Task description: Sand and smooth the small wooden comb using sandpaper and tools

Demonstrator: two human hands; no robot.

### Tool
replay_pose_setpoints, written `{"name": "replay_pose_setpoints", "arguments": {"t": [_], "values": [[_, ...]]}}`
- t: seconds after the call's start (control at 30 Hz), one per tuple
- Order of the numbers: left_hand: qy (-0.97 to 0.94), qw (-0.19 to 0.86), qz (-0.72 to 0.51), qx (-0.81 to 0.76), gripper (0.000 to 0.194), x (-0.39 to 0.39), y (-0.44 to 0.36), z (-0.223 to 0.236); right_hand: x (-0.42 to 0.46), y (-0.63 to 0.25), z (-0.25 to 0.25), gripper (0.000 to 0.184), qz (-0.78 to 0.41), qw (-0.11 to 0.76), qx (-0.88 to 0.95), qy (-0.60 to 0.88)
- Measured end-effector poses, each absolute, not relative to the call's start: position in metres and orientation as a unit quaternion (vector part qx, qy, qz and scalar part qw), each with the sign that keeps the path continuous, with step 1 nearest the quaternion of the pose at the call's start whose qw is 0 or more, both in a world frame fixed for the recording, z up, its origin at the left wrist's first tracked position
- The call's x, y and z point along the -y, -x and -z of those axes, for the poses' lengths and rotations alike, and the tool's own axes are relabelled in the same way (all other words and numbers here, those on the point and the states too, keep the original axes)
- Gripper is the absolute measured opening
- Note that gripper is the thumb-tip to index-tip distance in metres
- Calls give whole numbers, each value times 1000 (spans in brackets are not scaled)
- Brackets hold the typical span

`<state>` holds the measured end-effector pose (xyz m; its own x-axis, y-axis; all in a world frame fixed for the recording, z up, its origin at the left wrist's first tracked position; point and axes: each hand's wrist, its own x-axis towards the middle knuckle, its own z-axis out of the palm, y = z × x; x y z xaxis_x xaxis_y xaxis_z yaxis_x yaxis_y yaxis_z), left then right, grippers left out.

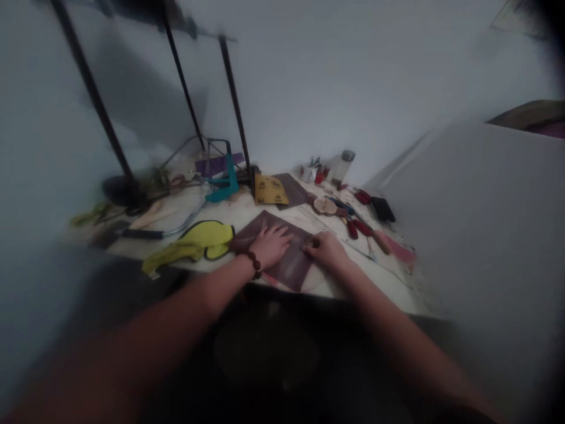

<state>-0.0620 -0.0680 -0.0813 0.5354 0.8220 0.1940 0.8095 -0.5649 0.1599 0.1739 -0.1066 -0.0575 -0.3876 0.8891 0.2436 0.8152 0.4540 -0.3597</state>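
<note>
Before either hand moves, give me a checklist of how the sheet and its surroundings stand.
1. Left hand spread on the dark sheet: ok.
2. Right hand empty: cannot tell; its fingertips are bunched at the sheet's right side.
3. Sheet well back from the front edge of the table: not ok, its near corner lies at that edge.
4. Yellow-green cloth apart from the sheet: cannot tell, it lies right by the left corner.
5. Red-handled tools off the sheet: ok.
</note>
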Motion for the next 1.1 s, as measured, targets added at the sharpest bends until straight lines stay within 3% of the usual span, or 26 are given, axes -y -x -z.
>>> {"name": "replay_pose_setpoints", "arguments": {"t": [0.13,0.33,0.43,0.57,1.1], "values": [[-877,32,-128,-461,49,67,62,83,105,-177,58,21,-105,192,845,488],[-878,22,-124,-461,48,70,64,80,109,-167,58,14,-89,203,830,512],[-878,13,-120,-463,48,72,64,78,111,-161,60,20,-88,198,855,471],[-874,10,-120,-470,49,73,64,78,109,-162,59,19,-64,214,819,528],[-879,33,-118,-462,51,70,63,79,110,-167,53,16,-92,178,826,527]]}}
